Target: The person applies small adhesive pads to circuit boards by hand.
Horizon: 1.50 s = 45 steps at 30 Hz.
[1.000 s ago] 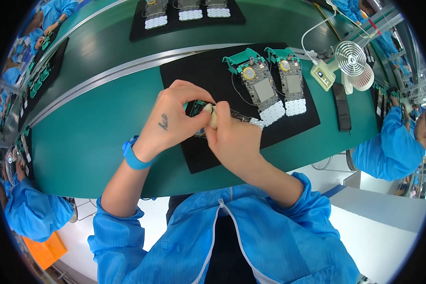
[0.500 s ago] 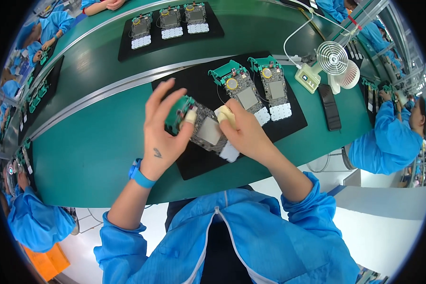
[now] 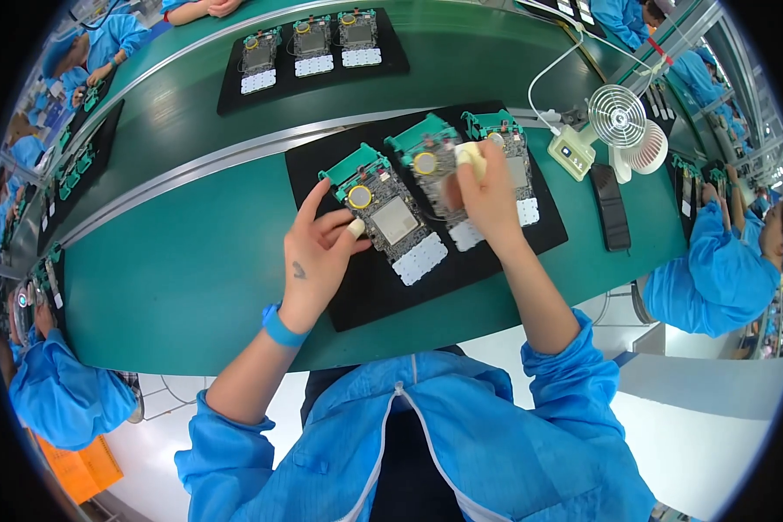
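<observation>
- Left circuit board (image 3: pixel 381 239) lies on a black mat (image 3: pixel 357 300), nearest the mat's left edge, slanting so that its green frame (image 3: pixel 357 167) points toward the worktop's far edge and its white panel (image 3: pixel 420 258) toward the near edge.
- A yellow-rimmed disc (image 3: pixel 358 197) and a pale grey square (image 3: pixel 395 219) sit on its face.
- Left hand (image 3: pixel 313 257) is at this board's left side, fingers spread: the forefinger's tip meets the frame's corner, and the thumb, in a cream cover (image 3: pixel 357 228), is at the board's edge.
- Right hand (image 3: pixel 491 204) is over the middle circuit board (image 3: pixel 431 187), with thumb and forefinger drawn together around something cream (image 3: pixel 471 159); I cannot tell whether that is a finger cover or a thing pinched. The hand's other fingers are blurred.
- Right circuit board (image 3: pixel 519 170) lies beside the middle one, partly behind the right hand, close to the mat's right edge.
- Toward the right end of the green worktop (image 3: pixel 174 261) stand a fan with a cream base (image 3: pixel 572 153) and a paler round fan (image 3: pixel 648 150); a dark oblong object (image 3: pixel 612 209) lies just nearer.
- Past the metal rail (image 3: pixel 183 174) at the worktop's far edge, a second black mat (image 3: pixel 395 52) bears three similar boards (image 3: pixel 313 42).
- Co-workers in blue sit beyond the left (image 3: pixel 70 396) and right (image 3: pixel 705 278) ends.
</observation>
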Motion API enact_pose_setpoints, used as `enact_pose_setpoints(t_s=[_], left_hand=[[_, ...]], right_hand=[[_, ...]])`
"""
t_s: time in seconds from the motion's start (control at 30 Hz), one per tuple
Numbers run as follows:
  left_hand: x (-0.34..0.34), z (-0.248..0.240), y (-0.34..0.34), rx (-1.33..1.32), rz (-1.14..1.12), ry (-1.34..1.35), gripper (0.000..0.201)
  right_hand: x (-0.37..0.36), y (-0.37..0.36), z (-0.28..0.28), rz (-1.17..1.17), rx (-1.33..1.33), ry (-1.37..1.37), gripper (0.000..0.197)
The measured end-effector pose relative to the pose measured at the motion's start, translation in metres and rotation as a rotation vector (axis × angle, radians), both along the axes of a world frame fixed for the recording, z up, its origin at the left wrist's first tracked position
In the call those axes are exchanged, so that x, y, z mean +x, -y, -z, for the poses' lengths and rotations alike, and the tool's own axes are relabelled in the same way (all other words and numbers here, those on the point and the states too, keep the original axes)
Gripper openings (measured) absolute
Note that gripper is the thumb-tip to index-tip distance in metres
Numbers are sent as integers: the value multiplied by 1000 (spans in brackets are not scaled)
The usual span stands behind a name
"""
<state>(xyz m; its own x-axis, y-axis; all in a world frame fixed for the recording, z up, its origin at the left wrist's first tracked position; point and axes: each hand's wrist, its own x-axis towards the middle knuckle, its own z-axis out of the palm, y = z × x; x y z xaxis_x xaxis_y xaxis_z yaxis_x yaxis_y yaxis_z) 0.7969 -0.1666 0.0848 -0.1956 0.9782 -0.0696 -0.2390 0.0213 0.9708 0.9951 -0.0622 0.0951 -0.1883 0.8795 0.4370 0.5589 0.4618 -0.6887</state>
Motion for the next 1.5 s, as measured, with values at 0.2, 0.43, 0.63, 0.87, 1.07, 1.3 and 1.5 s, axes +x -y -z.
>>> enact_pose_setpoints(t_s=[0.2,0.43,0.63,0.87,1.07,1.3,1.5], left_hand=[[29,8,-59,14,124,174,61],[34,35,-65,185,9,17,47],[29,6,18,124,-88,11,42],[39,2,29,112,-81,-521,15],[45,10,28,64,-190,-499,12],[46,8,26,49,-181,-544,13],[45,10,26,52,-177,-548,13]], right_hand=[[1,2,-34,-24,-152,-439,12],[-24,18,-18,-192,-259,-381,15],[-28,41,3,-238,-541,-346,17],[-23,49,-4,-159,-1,-86,21],[-9,84,-5,-218,-305,232,23],[-8,89,6,-192,-152,396,25],[-12,91,5,-216,-24,546,24]])
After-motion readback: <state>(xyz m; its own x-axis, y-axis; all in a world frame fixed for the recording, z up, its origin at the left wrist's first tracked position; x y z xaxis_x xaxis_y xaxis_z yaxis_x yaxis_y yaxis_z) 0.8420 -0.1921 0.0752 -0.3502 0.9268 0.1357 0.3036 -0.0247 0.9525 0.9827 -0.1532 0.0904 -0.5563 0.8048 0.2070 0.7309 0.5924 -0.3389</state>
